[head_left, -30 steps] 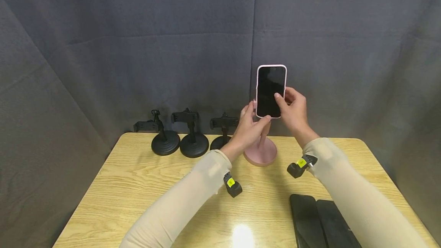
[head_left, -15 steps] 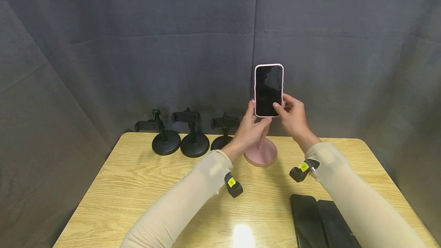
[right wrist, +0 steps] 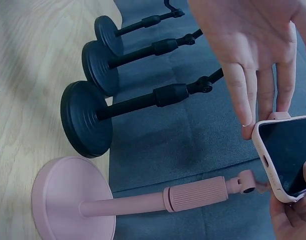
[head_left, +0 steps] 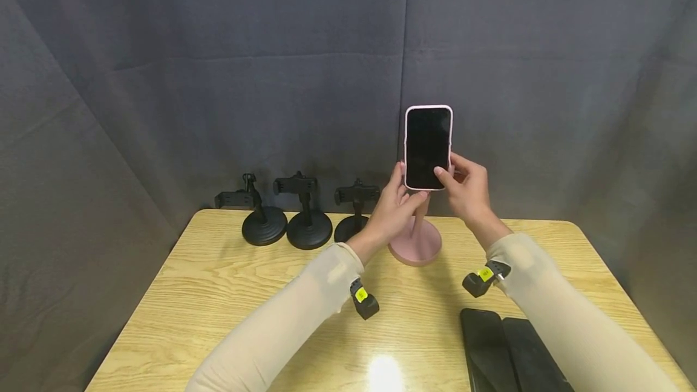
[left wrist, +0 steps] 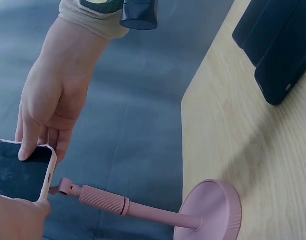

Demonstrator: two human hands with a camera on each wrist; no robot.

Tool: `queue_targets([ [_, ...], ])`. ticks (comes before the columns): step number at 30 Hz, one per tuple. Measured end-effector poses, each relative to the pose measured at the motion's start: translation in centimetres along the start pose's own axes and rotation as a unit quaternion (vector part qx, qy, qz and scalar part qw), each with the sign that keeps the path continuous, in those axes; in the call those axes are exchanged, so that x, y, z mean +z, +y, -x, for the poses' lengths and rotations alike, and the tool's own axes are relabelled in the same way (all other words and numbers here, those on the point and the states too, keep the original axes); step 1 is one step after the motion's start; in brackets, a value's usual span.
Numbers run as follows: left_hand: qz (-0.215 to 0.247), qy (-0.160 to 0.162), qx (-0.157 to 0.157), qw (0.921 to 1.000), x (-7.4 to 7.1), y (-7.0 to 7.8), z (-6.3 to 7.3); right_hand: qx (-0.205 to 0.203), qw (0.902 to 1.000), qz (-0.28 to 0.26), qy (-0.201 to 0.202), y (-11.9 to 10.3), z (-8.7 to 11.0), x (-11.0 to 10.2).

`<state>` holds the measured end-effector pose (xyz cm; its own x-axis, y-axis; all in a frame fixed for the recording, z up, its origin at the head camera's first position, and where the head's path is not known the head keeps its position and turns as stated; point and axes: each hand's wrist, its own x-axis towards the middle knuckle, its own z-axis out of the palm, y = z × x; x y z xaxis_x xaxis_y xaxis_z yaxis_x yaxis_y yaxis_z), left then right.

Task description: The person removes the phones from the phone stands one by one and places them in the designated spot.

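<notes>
A smartphone [head_left: 428, 149] in a pale pink case stands upright, its dark screen facing me, at the head of a pink phone stand [head_left: 415, 247]. My left hand [head_left: 388, 213] is at the phone's lower left corner. Its fingers reach the pink clamp end at the side, and its thumb lies just under the bottom edge. With thumb on the screen and fingers behind, my right hand [head_left: 471, 193] pinches the phone's lower right edge. The phone hides most of the clamp. In the right wrist view the stand's ribbed collar [right wrist: 197, 194] and neck lead up to the phone's back.
Left of the pink stand, three black phone stands, the left [head_left: 264, 226], the middle [head_left: 309, 230] and the right [head_left: 348, 228], line the table's back edge. Black phones [head_left: 487, 349] lie at the front right, partly under my right sleeve. A grey curtain [head_left: 245, 77] hangs behind the table [head_left: 218, 295].
My right hand has slid down the phone's right side, its thumb now lower on the screen. The phone has shifted only slightly. My left hand keeps about the same place.
</notes>
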<state>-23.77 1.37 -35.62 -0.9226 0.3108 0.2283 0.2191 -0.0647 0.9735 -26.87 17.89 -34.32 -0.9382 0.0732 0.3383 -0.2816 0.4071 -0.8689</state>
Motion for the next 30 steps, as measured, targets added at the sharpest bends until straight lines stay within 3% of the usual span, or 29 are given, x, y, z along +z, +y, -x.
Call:
queue_targets([
  [8,0.019,0.003,0.027,0.9995,0.1,0.4,0.4,-0.010,0.9998,0.000,0.018,-0.4,0.7,-0.7],
  [17,-0.035,0.022,0.088,0.9952,-0.4,0.9,1.5,-0.021,0.9993,-0.025,0.019,-2.0,2.2,-1.6],
  [23,-0.039,0.025,0.121,0.9915,-0.8,1.1,2.6,-0.027,0.9994,-0.016,0.018,-2.9,3.5,-2.2],
  [30,-0.048,0.069,0.163,0.9831,-1.9,1.6,3.7,-0.032,0.9992,-0.021,0.009,-4.0,5.3,-2.3],
])
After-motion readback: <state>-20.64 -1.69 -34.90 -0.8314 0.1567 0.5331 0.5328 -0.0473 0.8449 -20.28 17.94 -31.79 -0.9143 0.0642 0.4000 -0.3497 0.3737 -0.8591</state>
